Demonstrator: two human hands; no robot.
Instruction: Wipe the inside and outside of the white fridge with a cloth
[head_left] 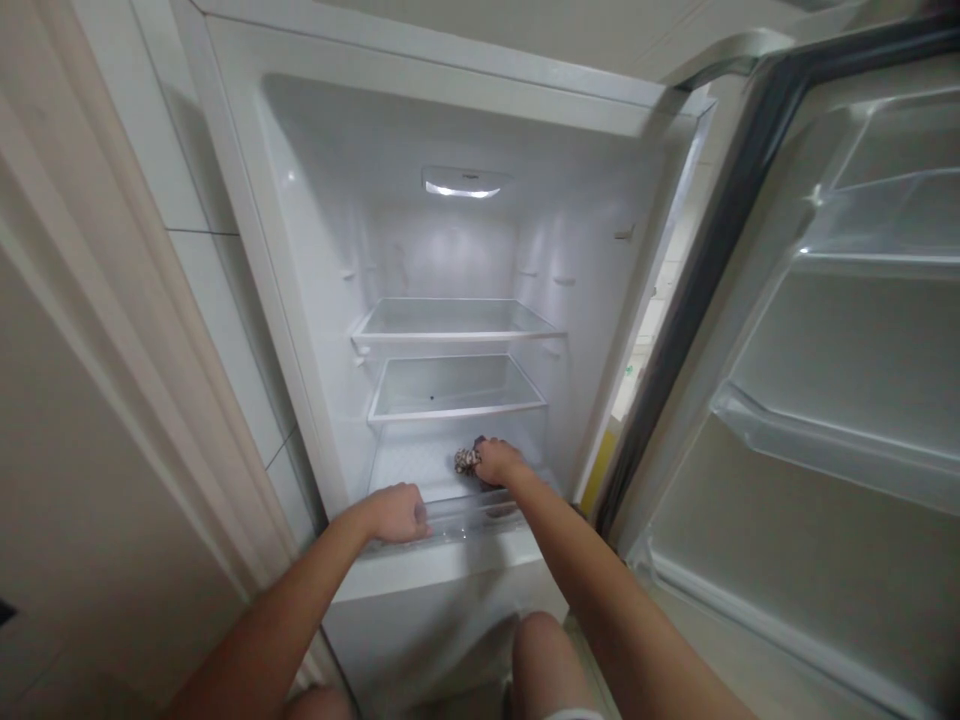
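Note:
At the bottom of the open fridge is a clear drawer (461, 520). My left hand (396, 512) is closed over the left part of its front rim, the fingertips partly hidden. Inside the drawer, toward the right, my right hand (498, 462) is closed on a small bunched item (466, 460) with a dark-and-pale spotted pattern, perhaps cloth. A dark bit of it shows above my fingers; what kind of thing it is I cannot tell. Something dark shows below my right hand, behind the drawer front, too blurred to name.
Two glass shelves, an upper one (457, 318) and a lower one (457, 385), sit above the drawer. A small dark speck (432, 398) lies on the lower one. The fridge door (825, 360), with clear racks, stands open on the right. A pale door frame (112, 250) runs close on the left.

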